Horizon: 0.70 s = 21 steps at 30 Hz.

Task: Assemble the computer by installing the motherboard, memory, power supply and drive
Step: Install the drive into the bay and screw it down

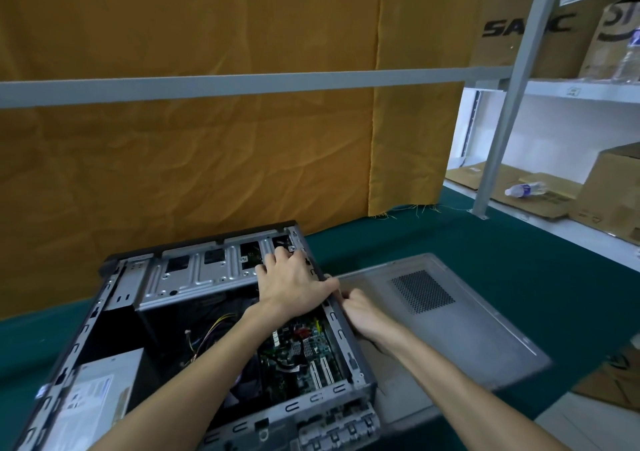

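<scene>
We see an open computer case (194, 315) lying on its side on the desk (485, 242), which is covered with green cloth; its open side faces up. Inside the case, the green motherboard (304, 350) lies flat on the bottom toward the right wall; a silver power supply (97, 384) with a white label sits in the near left corner; a bundle of yellow and black wires (211, 332) hangs in the dark middle space; a metal drive cage (204, 270) spans the far end, and we cannot tell whether a drive sits in it.

Our left hand (294, 284) rests on the right end of the drive cage, its fingers (273, 260) spread wide and fairly straight over the metal, the thumb hooked at the case's right rim; our right hand (360, 312) is outside the case, pressed against the right wall, and its fingers curl at the rim, though we cannot tell how firmly they grip it.

Just beside the case on the right, the grey side panel (450, 319) lies flat on the desk, its vent grille up. An orange cloth (207, 138) hangs behind the desk; cardboard boxes (609, 194) and a plastic bottle (526, 189) sit on the shelf (571, 228) at the right.
</scene>
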Motion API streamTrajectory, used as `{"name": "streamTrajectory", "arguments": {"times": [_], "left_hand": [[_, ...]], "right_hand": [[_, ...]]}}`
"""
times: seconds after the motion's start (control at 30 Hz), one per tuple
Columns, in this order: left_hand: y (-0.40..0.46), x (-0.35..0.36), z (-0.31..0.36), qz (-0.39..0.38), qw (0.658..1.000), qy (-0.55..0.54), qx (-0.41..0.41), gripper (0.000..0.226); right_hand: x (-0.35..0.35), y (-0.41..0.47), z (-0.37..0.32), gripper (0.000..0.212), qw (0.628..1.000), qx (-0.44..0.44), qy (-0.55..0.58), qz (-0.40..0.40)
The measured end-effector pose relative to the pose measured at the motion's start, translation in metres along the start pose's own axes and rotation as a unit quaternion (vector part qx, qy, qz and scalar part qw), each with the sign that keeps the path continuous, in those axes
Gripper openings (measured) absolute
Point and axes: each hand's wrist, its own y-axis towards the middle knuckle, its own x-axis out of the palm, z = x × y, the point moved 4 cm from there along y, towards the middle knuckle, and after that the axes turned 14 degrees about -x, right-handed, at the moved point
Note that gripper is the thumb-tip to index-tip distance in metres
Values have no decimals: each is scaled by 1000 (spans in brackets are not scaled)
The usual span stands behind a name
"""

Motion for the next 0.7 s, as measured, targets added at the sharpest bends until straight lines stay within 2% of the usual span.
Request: {"name": "streamTrajectory", "arguments": {"times": [0.2,0.27,0.33,0.43,0.5,0.57,0.67,0.7], "left_hand": [[7,-4,-25,15,1000,-5,9,63],[8,-6,-34,17,1000,-6,7,65],[8,-7,-37,18,1000,-5,17,73],[5,-6,-39,20,999,-8,27,96],[3,-6,-40,27,999,-16,28,100],[2,-6,-41,30,999,-21,28,99],[0,-5,-42,36,998,-25,33,100],[0,-5,-43,38,998,-28,35,102]], "right_hand": [[23,10,-4,24,1000,-8,-5,-7],[28,14,-6,27,1000,-16,-18,-10],[27,18,-5,35,999,-20,-50,-6],[19,23,4,46,986,-27,-167,3],[20,25,8,49,980,-25,-196,-14],[21,27,14,45,977,-15,-212,-14],[19,22,13,20,978,-28,-207,-18],[17,20,12,28,977,-29,-209,-21]]}}
